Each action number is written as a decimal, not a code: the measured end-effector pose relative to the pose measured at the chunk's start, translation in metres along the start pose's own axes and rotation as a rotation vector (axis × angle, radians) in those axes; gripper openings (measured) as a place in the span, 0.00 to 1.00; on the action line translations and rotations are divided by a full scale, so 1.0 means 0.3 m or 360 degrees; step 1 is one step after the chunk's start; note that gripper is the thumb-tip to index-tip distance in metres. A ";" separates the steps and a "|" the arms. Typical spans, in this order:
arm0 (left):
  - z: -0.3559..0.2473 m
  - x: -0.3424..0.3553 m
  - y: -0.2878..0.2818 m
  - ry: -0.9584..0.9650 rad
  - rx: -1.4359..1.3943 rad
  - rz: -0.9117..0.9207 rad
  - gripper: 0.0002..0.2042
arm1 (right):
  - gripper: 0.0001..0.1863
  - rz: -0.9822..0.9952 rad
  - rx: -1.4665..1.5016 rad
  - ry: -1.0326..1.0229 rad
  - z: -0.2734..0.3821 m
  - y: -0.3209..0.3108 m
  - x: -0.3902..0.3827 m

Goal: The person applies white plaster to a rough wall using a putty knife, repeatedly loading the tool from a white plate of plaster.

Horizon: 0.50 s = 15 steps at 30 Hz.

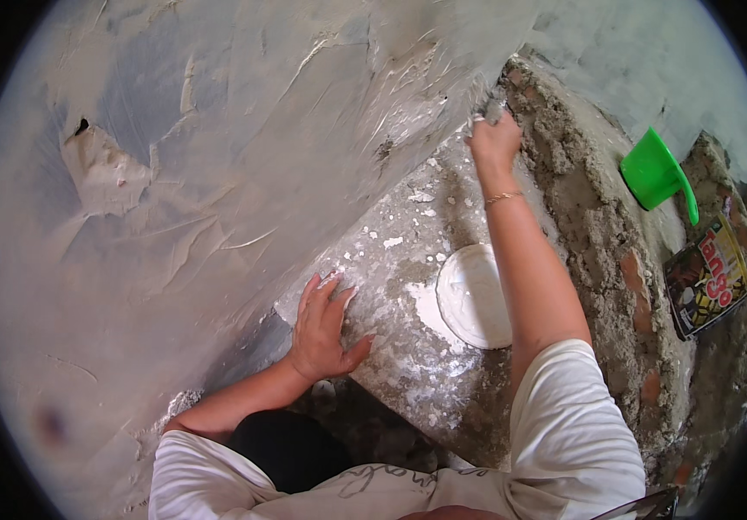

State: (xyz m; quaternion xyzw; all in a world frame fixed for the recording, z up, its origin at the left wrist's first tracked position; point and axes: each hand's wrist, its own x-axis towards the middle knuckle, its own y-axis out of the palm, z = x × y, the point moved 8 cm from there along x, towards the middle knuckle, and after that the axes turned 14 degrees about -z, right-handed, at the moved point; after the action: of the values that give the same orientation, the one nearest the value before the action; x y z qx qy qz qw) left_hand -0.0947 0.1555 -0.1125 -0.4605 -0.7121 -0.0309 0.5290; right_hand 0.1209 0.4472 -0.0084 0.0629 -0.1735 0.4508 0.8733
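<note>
My right hand point(496, 143) reaches far up into the corner where the smeared wall point(243, 130) meets the rough masonry. Its fingers are closed round a small greyish thing that I cannot make out. My left hand point(320, 329) rests with fingers spread at the near left edge of a grey slab point(382, 260) spotted with white; there is whitish paste on the fingertips. Between my arms, a round white dish point(450, 321) with white material in it sits on the slab, partly hidden by my right forearm. White paste is smeared beside it.
On the right, a stepped ledge of broken masonry point(590, 208) runs along the slab. A bright green plastic mug point(653, 170) with a handle lies tilted on it. Nearer stands a dark, colourful printed container point(694, 299). The wall has a torn patch point(109, 173) at left.
</note>
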 end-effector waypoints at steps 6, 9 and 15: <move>-0.008 0.003 -0.004 0.0029 -0.0006 -0.0023 0.32 | 0.17 0.0057 -0.0548 -0.1172 0.017 0.125 -0.219; -0.002 -0.007 -0.009 0.0033 0.0004 -0.0020 0.32 | 0.14 0.0303 -0.0655 -0.1042 0.032 0.065 -0.273; -0.012 0.005 -0.015 0.0028 0.0018 -0.0039 0.32 | 0.11 0.0041 -0.0673 -0.0794 0.072 -0.019 -0.079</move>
State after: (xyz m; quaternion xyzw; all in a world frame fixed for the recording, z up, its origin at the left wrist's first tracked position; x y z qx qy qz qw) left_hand -0.0950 0.1519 -0.1078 -0.4485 -0.7132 -0.0373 0.5374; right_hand 0.1075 0.4202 0.0035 -0.0133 -0.4728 0.3864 0.7919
